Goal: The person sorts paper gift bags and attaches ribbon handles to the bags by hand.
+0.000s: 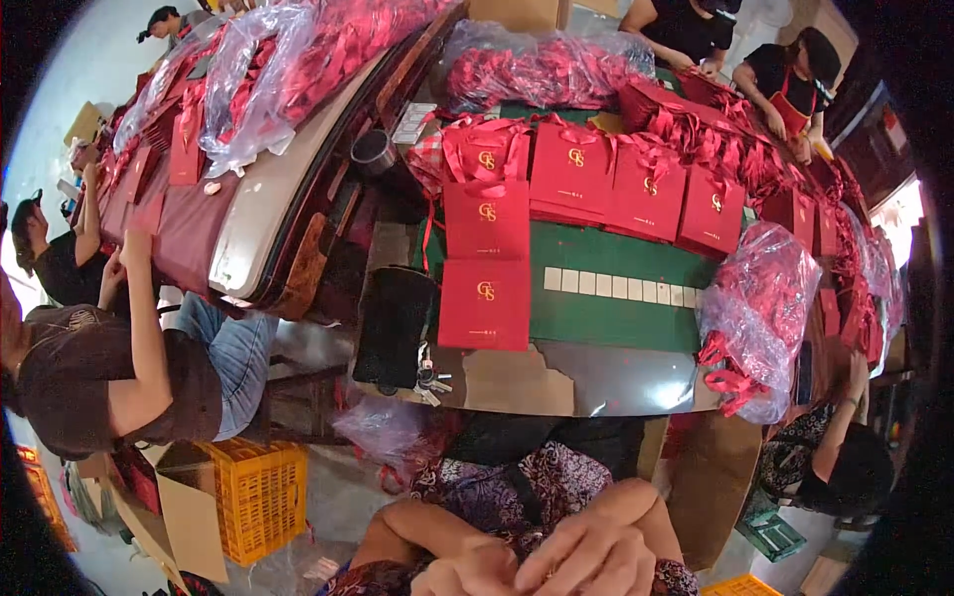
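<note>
Close to my body, at the lower edge, my left hand (465,570) and my right hand (593,558) meet with curled fingers. Both look closed, fingertips together. Whatever they pinch is too small or hidden, and the lower edge cuts off part of the left hand. Beyond them, at the table's near side, lies a flat red paper gift bag (485,306) with gold print, overlapping another red bag (487,221). Stacks of red gift bags (572,171) with ribbon handles stand behind. A row of small white cards (608,286) lies on the green table top (596,328).
A black pouch (396,328) and keys (429,379) lie at the table's left corner. Plastic-wrapped red bags (763,318) bulge at the right edge. An orange crate (260,502) stands on the floor, left. A co-worker (109,368) sits left; others work around the tables.
</note>
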`<state>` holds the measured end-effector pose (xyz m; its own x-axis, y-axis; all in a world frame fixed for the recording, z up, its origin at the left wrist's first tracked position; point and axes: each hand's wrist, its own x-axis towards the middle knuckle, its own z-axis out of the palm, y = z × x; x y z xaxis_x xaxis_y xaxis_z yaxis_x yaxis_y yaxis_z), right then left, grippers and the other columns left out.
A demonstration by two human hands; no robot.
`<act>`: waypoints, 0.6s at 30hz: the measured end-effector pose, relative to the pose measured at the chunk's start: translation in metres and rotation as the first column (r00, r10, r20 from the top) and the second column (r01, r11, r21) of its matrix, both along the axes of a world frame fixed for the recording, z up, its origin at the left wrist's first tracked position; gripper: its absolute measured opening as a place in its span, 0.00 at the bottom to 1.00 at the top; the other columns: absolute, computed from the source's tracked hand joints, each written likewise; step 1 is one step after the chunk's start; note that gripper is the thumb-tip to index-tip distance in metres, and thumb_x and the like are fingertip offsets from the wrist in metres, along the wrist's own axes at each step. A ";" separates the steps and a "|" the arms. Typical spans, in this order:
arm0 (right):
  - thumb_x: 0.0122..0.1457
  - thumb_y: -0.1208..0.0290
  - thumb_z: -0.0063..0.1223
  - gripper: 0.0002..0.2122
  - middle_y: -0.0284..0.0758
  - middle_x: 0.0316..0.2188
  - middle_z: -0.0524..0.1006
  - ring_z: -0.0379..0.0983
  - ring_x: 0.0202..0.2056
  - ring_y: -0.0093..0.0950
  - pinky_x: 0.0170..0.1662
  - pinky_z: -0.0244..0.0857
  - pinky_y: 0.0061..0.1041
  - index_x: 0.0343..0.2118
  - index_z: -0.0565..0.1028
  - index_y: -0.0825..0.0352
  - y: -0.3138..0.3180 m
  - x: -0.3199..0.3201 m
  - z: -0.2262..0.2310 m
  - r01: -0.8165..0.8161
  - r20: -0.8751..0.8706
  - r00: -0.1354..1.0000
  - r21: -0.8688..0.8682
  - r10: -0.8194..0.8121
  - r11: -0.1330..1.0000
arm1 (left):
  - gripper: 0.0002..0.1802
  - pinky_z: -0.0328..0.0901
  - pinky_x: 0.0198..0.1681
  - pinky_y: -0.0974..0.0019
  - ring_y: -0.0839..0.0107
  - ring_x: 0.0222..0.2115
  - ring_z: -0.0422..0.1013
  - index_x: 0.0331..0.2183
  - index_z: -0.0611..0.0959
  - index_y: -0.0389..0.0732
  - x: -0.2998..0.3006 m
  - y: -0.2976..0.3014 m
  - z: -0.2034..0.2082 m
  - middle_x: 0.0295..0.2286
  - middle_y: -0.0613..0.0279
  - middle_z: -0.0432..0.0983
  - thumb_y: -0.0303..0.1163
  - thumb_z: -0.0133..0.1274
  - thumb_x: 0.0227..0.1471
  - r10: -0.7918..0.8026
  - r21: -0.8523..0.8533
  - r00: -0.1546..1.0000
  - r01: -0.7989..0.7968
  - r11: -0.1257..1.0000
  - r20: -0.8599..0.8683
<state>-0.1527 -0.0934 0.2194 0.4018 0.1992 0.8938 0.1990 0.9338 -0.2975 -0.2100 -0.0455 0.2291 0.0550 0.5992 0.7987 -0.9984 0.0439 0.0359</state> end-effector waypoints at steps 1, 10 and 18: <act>0.65 0.61 0.50 0.11 0.33 0.36 0.78 0.73 0.35 0.27 0.41 0.67 0.27 0.35 0.76 0.64 -0.001 0.005 0.003 0.016 0.014 1.000 -0.026 -0.016 1.000 | 0.07 0.67 0.35 0.67 0.70 0.25 0.72 0.25 0.75 0.41 0.004 0.000 -0.001 0.23 0.65 0.74 0.25 0.52 0.56 -0.016 0.002 1.000 0.016 1.000 0.009; 0.51 0.78 0.62 0.07 0.46 0.45 0.77 0.76 0.43 0.40 0.45 0.71 0.35 0.33 0.78 0.68 0.018 0.044 -0.092 0.235 0.144 0.972 -0.624 -0.186 0.745 | 0.18 0.71 0.36 0.57 0.58 0.33 0.73 0.37 0.74 0.41 -0.029 0.081 -0.113 0.34 0.56 0.73 0.17 0.59 0.43 0.506 0.397 0.673 -0.327 0.858 -0.540; 0.53 0.82 0.57 0.08 0.39 0.37 0.72 0.75 0.38 0.39 0.37 0.71 0.31 0.35 0.74 0.65 0.098 0.095 -0.200 0.521 0.397 0.845 -0.762 -0.359 0.384 | 0.30 0.59 0.58 0.53 0.45 0.53 0.62 0.53 0.70 0.35 -0.022 0.094 -0.213 0.52 0.43 0.63 0.24 0.58 0.48 0.533 0.540 -0.230 0.034 0.841 -0.814</act>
<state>-0.0582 0.0041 0.0199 0.5514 0.6926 0.4651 0.6188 0.0344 -0.7848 -0.2324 0.0486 0.0159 0.7844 0.6104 0.1100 0.2662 -0.4915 0.8292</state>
